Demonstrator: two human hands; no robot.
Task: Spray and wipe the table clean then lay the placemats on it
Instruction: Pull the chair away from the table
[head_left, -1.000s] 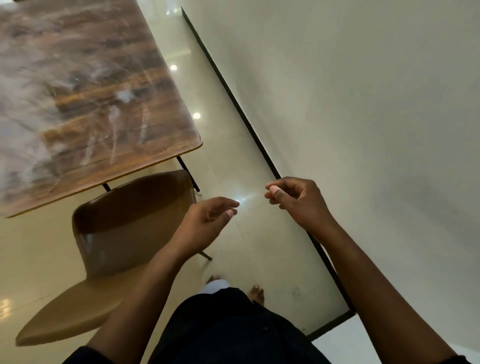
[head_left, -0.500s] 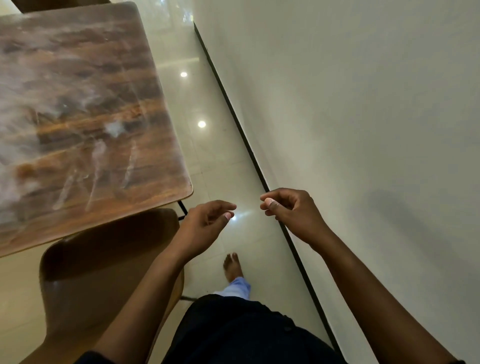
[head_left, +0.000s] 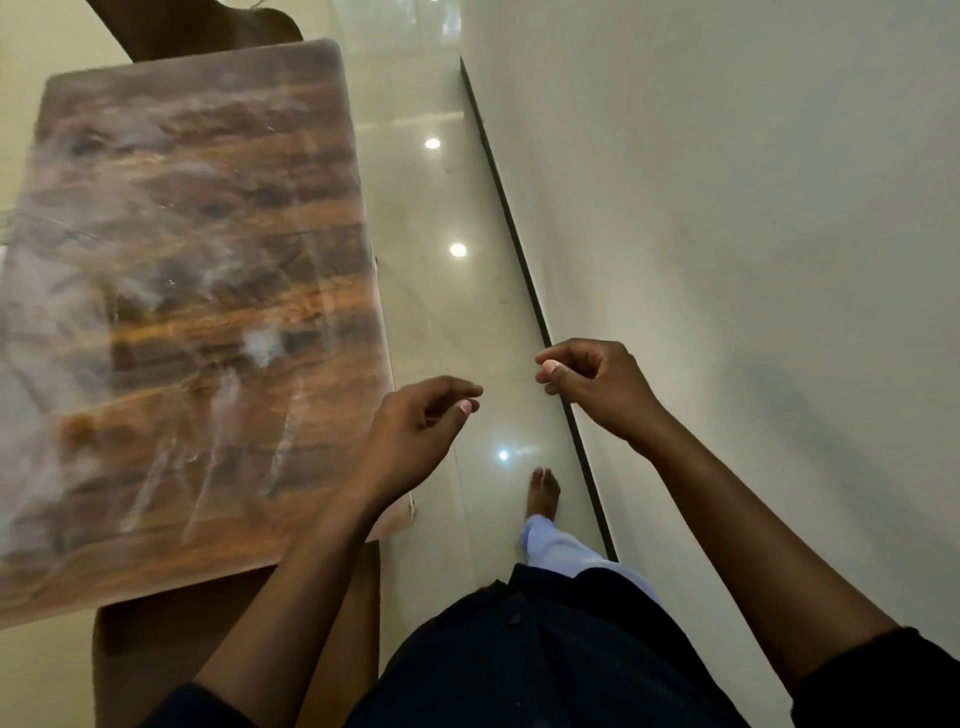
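Wood surface (head_left: 197, 291) off to the left, bare of mats, with white streaks and smears all over the top. Looks sprayed and partly wiped, maybe not dry yet; hard to tell for sure. No spray bottle, no cloth, no placemats anywhere in sight. Left hand (head_left: 415, 436) just past the near right corner of the surface, grip loose and half curled, holding nothing. Right hand (head_left: 597, 389) near the wall (head_left: 753, 208), grip curled in with thumb by the fingertips, nothing seen in it. Brown chair (head_left: 239, 634) tucked under the near edge, another chair (head_left: 208, 31) at the far end. Bare foot (head_left: 544, 491) on the shiny floor (head_left: 441, 322). Probably next: fetch the mats, then lay them down.
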